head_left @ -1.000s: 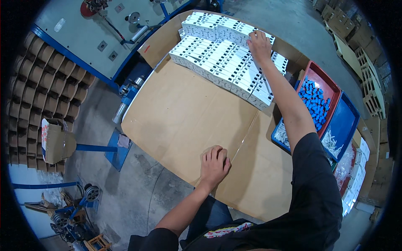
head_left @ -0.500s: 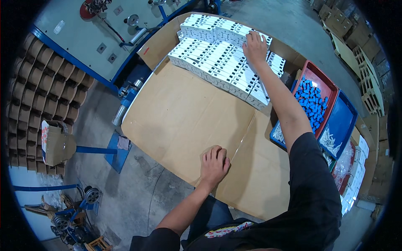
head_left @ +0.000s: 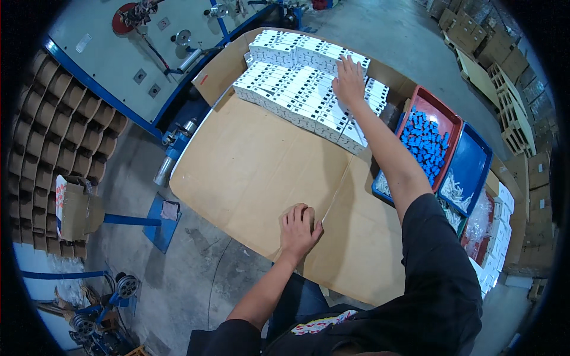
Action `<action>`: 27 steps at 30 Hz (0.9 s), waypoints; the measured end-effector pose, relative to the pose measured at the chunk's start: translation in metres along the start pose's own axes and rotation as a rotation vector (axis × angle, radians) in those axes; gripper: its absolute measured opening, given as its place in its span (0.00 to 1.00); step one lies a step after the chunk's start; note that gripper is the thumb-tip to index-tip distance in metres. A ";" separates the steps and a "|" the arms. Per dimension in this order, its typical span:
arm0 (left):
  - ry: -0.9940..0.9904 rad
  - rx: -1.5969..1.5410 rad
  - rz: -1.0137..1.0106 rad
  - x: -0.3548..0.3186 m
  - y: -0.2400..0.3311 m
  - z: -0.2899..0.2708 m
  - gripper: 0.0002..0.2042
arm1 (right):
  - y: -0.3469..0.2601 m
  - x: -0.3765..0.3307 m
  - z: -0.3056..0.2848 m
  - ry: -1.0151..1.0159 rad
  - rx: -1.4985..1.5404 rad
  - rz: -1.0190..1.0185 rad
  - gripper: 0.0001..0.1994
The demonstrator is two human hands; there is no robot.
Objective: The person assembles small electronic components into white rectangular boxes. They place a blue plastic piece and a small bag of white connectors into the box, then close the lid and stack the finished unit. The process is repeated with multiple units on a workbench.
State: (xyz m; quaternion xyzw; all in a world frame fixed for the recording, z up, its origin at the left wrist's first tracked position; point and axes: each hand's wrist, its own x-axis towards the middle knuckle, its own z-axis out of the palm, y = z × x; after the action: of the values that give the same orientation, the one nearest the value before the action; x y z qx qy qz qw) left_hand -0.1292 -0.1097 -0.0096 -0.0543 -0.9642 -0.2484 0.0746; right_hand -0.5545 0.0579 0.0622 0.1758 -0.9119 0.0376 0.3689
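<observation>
Rows of narrow white blocks (head_left: pixel 297 98) with small black squares on top are packed side by side at the far end of the cardboard-covered table (head_left: pixel 237 178). A second layer of the same blocks (head_left: pixel 273 53) stands along the back. My right hand (head_left: pixel 349 82) reaches over the lower rows, its fingers stretched out against the upper layer near its right end. Nothing shows in its grip; the undersides of the fingers are hidden. My left hand (head_left: pixel 298 230) rests on the bare cardboard near the front edge, its fingers spread and slightly bent, holding nothing.
To the right, a red tray (head_left: pixel 424 136) holds many small blue parts. Beside it a blue tray (head_left: pixel 466 169) has white slender pieces in it. A cardboard flap (head_left: pixel 222 74) rises at the far left, next to a blue-edged machine (head_left: pixel 113 65).
My right hand has gone from bent fingers over the upper layer's right end to stretched fingers lying against it. The left hand stays on the cardboard. The whole view has shifted slightly.
</observation>
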 end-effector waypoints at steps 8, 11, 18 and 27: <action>0.071 0.026 0.028 -0.003 -0.001 0.005 0.21 | -0.061 -0.142 -0.139 -0.069 0.604 0.223 0.18; 0.106 0.048 0.050 -0.007 -0.006 0.007 0.21 | -0.085 -0.245 -0.202 -0.168 0.663 0.317 0.12; 0.119 0.069 0.059 -0.008 0.002 0.009 0.20 | -0.108 -0.444 -0.336 -0.507 0.656 0.526 0.13; 0.192 0.142 0.163 -0.016 -0.005 0.022 0.16 | -0.094 -0.490 -0.374 -0.532 0.708 0.519 0.16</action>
State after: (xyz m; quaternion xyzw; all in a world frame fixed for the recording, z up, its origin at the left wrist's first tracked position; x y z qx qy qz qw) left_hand -0.1169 -0.1040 -0.0336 -0.1029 -0.9603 -0.1766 0.1900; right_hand 0.0515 0.1878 -0.0086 0.0611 -0.9192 0.3884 0.0206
